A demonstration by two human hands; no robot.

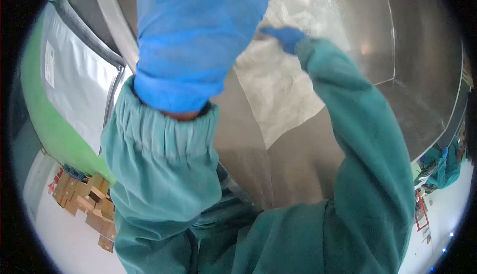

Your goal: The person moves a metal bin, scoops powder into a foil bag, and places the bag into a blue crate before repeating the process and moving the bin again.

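My left hand [198, 35], in a blue glove with a green elasticated sleeve below it, looms close to the camera at the top; its fingers are hidden beyond the frame. Farther off, my right hand [288, 39], also blue-gloved, reaches over a pale, wrinkled layer [280, 87] that lies in a metal bin [303, 169]. The right fingers are drawn together and point left, with a dark, blurred tip at their end; I cannot tell what they hold. The pale layer narrows to a point along the bin's seam.
A silvery panel with a label [79, 75] stands on a green surface [54, 130] at left, beside a curved metal rim [117, 18]. Cardboard boxes [92, 199] are at lower left. A person in green clothing [443, 169] is at far right, near a red frame [421, 212].
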